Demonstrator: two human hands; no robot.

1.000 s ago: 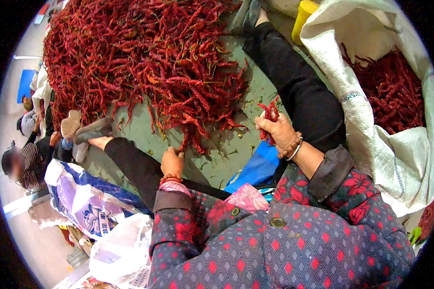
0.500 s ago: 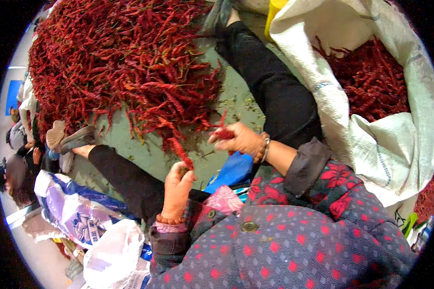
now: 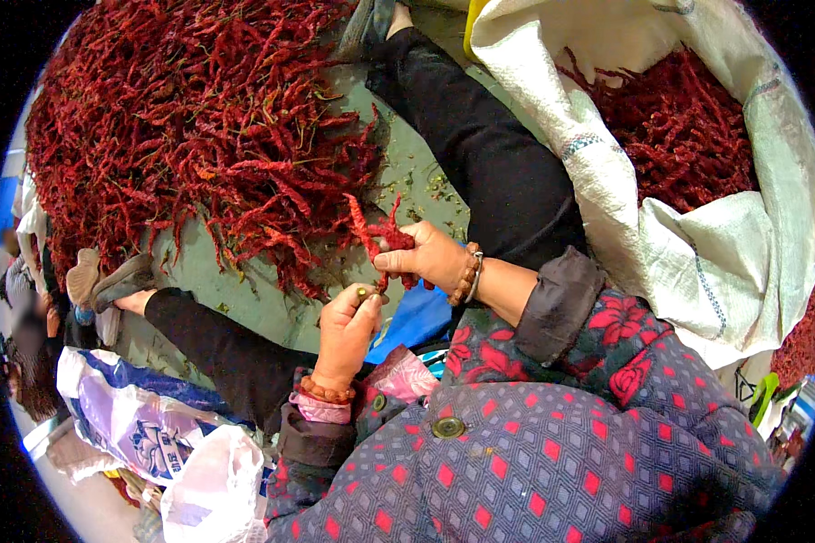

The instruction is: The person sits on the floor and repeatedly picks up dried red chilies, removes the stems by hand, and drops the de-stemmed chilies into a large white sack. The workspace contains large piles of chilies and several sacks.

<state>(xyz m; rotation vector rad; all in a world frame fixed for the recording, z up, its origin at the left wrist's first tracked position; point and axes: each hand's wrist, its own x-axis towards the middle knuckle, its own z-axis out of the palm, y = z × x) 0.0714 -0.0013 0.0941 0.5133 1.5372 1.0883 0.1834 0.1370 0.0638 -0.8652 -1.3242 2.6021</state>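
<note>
My right hand is closed round a small bunch of dried red chili peppers, some tips pointing up past its fingers. Just below and to the left, my left hand pinches at the lower end of a chili that reaches down from the bunch. A small round brass-coloured thing shows at the left fingertips; its kind I cannot make out. Ahead of both hands spreads a big heap of dried red chilies on the greenish floor, between my outstretched legs.
At the right stands an open white woven sack, partly filled with dried red chilies. Plastic bags lie at the left, and a blue piece sits under my hands. Other people are at the far left edge.
The chili that stuck up from my left hand is now up against the bunch in my right hand. The two hands have come together. The whole view has shifted slightly.
</note>
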